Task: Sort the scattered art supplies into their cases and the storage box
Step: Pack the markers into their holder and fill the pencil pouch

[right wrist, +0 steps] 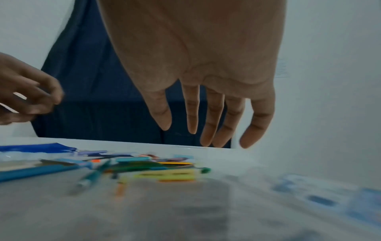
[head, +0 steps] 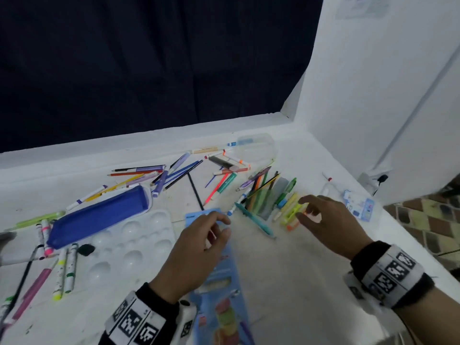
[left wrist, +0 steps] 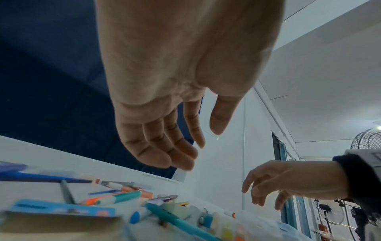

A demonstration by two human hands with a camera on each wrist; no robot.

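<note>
My left hand [head: 221,227] hovers open and empty over the top end of a flat light-blue pencil box [head: 221,282] that lies near the table's front edge. My right hand [head: 305,209] is spread open just above a cluster of yellow and orange highlighters [head: 291,216] without gripping them. In the right wrist view its fingers [right wrist: 214,130] hang straight above the table. Beside the highlighters a clear case [head: 263,197] holds several pencils, and a teal pen [head: 256,222] lies in front of it. A dark blue pouch [head: 99,215] lies at the left.
A white paint palette [head: 134,240] sits left of my left hand, with markers [head: 64,270] beyond it. Loose pencils [head: 154,175] litter the back of the table. A clear plastic box [head: 256,148] stands at the back, a blue-labelled clear pack [head: 358,204] at the right edge.
</note>
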